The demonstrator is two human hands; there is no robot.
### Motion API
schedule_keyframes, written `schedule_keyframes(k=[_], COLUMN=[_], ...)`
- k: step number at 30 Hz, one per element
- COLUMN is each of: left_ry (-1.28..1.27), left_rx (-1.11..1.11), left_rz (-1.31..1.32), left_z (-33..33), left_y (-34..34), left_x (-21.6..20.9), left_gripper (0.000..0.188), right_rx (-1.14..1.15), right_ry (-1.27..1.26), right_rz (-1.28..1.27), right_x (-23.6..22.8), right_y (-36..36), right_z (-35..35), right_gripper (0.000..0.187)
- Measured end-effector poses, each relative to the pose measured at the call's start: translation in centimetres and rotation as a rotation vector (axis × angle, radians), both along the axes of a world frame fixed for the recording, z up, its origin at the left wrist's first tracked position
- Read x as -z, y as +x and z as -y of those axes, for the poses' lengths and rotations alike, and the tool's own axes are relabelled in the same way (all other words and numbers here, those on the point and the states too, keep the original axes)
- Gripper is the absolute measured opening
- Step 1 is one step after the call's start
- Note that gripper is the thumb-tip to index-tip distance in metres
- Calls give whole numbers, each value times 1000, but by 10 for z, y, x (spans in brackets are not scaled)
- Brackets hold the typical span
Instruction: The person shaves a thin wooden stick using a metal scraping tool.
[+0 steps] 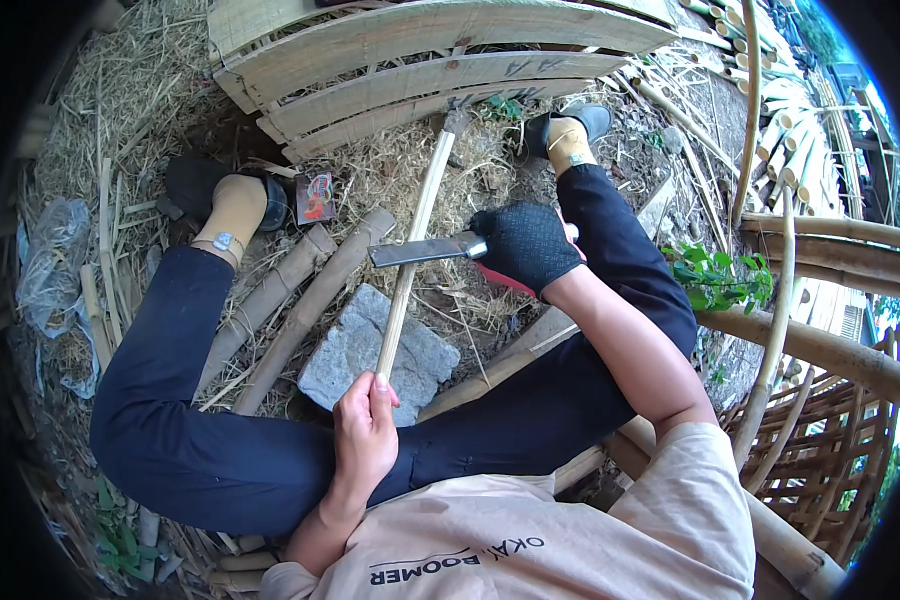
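Observation:
My bare left hand (pixel 364 432) is closed around the near end of a pale split bamboo strip (pixel 427 205), which slants up and away over a grey stone block (pixel 340 345). My right hand (pixel 530 245), in a black glove with some red showing, is closed around the handle of a broad-bladed knife (pixel 410 252); the handle is mostly hidden in the glove. The blade points left and crosses the strip near its middle. Whether its edge bites into the bamboo I cannot tell. The strip's far end reaches down near the wooden crate.
A slatted wooden crate (pixel 450 75) stands ahead. Two bamboo poles (pixel 310 310) lie left of the stone, near a small dark red packet (pixel 316 197). Straw covers the ground. At right are bamboo rails (pixel 820 345), a woven bamboo basket (pixel 820 460) and stacked bamboo lengths (pixel 790 150).

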State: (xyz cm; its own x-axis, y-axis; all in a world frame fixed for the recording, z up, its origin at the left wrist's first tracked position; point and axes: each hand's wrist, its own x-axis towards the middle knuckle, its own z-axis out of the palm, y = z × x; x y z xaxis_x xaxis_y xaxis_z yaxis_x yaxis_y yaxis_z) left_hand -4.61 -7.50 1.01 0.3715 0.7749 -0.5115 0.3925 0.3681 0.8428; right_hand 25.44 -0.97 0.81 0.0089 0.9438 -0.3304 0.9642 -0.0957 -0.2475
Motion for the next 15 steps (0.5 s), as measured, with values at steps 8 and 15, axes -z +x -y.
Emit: schedule_keyframes(k=[8,15], left_ry=[50,74], left_rx=[48,117], left_rz=[-75,-26], left_z=[0,10], left_y=[0,11], left_x=[-6,-23], left_gripper=[31,32], right_rx=[29,377], right_ry=[57,229], right_rz=[83,348], right_x=[10,17], right_y=[7,112], right_z=[-11,-16], right_gripper=[15,25])
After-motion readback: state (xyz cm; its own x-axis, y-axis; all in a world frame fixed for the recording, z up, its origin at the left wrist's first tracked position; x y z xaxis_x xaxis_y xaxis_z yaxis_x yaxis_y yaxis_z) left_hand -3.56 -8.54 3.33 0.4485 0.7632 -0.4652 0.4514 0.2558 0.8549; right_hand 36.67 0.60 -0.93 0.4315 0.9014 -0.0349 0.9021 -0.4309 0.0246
